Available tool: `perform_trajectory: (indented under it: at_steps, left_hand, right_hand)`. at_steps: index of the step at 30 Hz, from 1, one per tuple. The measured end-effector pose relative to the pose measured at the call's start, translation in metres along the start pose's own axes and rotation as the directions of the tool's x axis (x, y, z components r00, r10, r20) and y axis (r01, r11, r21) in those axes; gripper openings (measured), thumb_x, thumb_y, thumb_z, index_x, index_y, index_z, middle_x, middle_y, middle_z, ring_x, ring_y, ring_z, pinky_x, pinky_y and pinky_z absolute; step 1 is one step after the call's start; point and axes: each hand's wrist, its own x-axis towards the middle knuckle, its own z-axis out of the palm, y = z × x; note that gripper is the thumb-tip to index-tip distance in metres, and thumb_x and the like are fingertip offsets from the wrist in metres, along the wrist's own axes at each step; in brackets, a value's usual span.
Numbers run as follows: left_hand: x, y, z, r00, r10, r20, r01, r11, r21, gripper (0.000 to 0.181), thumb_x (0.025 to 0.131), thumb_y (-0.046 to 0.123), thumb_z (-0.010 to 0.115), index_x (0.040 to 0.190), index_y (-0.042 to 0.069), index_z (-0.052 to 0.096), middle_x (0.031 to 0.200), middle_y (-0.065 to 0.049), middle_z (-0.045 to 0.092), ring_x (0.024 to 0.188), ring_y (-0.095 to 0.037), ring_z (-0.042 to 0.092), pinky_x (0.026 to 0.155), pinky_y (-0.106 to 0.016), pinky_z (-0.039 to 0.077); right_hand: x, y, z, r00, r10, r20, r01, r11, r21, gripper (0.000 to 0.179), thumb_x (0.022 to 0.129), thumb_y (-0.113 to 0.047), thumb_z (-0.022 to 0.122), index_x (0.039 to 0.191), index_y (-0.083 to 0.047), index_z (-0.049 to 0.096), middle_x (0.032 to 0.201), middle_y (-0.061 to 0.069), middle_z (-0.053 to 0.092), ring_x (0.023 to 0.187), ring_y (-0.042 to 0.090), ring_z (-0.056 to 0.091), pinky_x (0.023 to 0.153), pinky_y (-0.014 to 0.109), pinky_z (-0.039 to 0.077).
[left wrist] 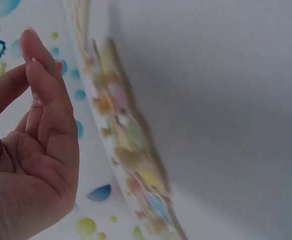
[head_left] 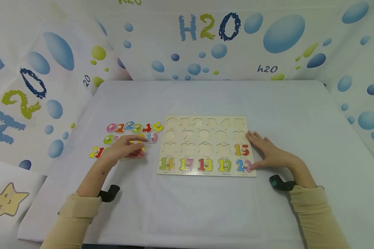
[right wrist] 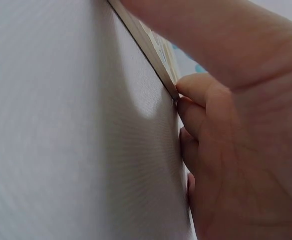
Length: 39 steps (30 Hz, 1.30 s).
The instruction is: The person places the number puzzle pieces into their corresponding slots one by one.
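Note:
My left hand [head_left: 124, 148] hovers over the loose number pieces [head_left: 137, 128], which lie in rows left of the board. In the left wrist view its thumb and fingertips come close together, with no piece visible between them; the pieces [left wrist: 131, 135] there are blurred. Pale wooden puzzle board [head_left: 205, 133] lies flat in the middle, its upper recesses bare. Number 15 [head_left: 241, 150] and the bottom row, from 16 [head_left: 167, 164] to 20 [head_left: 244, 165], sit in their recesses. My right hand [head_left: 272, 154] rests against the board's right edge, fingers fairly straight, thumb near the 20.
A white cloth covers the table [head_left: 205, 207]. Behind it and at both sides hang white sheets [head_left: 162, 31] printed with bubbles and H2O lettering. Black straps with small cameras [head_left: 110, 193] sit on both wrists.

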Motion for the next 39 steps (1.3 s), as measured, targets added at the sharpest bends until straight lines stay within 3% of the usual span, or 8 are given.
perform_trajectory:
  at_steps: [5,9,19,28,31,34,39]
  left_hand:
    - [-0.003,-0.018,-0.012,0.998,-0.058,-0.012,0.058,0.998,-0.003,0.042,0.095,0.022,0.057,0.123,-0.009,0.050,0.081,-0.009,0.068,0.072,-0.018,0.066,0.068,-0.021,0.053]
    - [0.000,-0.025,-0.014,0.998,-0.055,-0.001,0.055,0.998,-0.009,0.041,0.095,0.020,0.058,0.123,-0.009,0.051,0.083,-0.010,0.068,0.072,-0.018,0.067,0.068,-0.020,0.052]
    - [0.006,-0.027,-0.013,0.995,-0.100,-0.017,0.100,0.994,-0.045,0.039,0.093,0.019,0.061,0.120,-0.006,0.049,0.080,-0.009,0.068,0.071,-0.019,0.068,0.066,-0.019,0.051]
    - [0.007,-0.027,-0.013,0.991,-0.127,-0.042,0.129,0.990,0.053,0.040,0.091,0.024,0.063,0.117,-0.006,0.057,0.085,-0.007,0.069,0.077,-0.017,0.067,0.073,-0.017,0.047]
    - [0.009,-0.019,-0.010,0.990,-0.137,-0.038,0.137,0.990,0.011,0.043,0.090,0.025,0.065,0.117,-0.006,0.055,0.084,-0.007,0.069,0.077,-0.017,0.067,0.072,-0.018,0.049]
    - [0.016,0.000,0.001,0.992,-0.122,-0.021,0.120,0.990,-0.073,0.044,0.088,0.025,0.067,0.117,-0.006,0.054,0.085,-0.009,0.069,0.080,-0.019,0.068,0.074,-0.020,0.051]
    - [0.036,0.049,0.049,0.999,-0.044,0.019,0.047,0.985,-0.164,0.035,0.088,0.015,0.067,0.115,-0.005,0.057,0.086,-0.012,0.068,0.080,-0.020,0.068,0.082,-0.030,0.051]
  right_hand:
    - [0.000,0.001,0.000,1.000,-0.014,-0.005,0.014,1.000,0.006,0.116,0.067,-0.045,0.081,0.149,-0.004,0.011,0.154,0.017,0.007,0.139,0.032,-0.005,0.108,0.052,-0.005]
    - [-0.001,0.000,0.000,1.000,-0.012,-0.006,0.012,1.000,0.014,0.116,0.067,-0.045,0.082,0.149,-0.004,0.012,0.153,0.018,0.007,0.139,0.033,-0.005,0.108,0.052,-0.005]
    - [-0.002,0.000,0.001,1.000,-0.003,-0.007,0.003,1.000,0.002,0.116,0.067,-0.047,0.081,0.149,-0.004,0.011,0.154,0.016,0.006,0.139,0.032,-0.005,0.108,0.051,-0.005]
    - [-0.001,0.000,0.001,1.000,0.002,-0.006,-0.002,1.000,-0.007,0.117,0.066,-0.048,0.081,0.150,-0.004,0.011,0.154,0.015,0.007,0.139,0.032,-0.005,0.108,0.052,-0.005]
    - [0.000,-0.001,0.001,1.000,0.003,-0.007,-0.003,1.000,-0.008,0.117,0.066,-0.048,0.081,0.149,-0.004,0.012,0.154,0.015,0.007,0.139,0.032,-0.004,0.108,0.052,-0.005]
    - [-0.001,-0.003,0.000,1.000,-0.001,-0.008,0.001,1.000,0.003,0.116,0.066,-0.047,0.081,0.149,-0.003,0.012,0.154,0.016,0.007,0.139,0.032,-0.004,0.108,0.052,-0.005]
    - [-0.003,-0.002,0.000,1.000,-0.011,-0.012,0.011,1.000,-0.004,0.117,0.067,-0.050,0.080,0.150,-0.004,0.011,0.154,0.015,0.007,0.139,0.031,-0.004,0.109,0.051,-0.004]
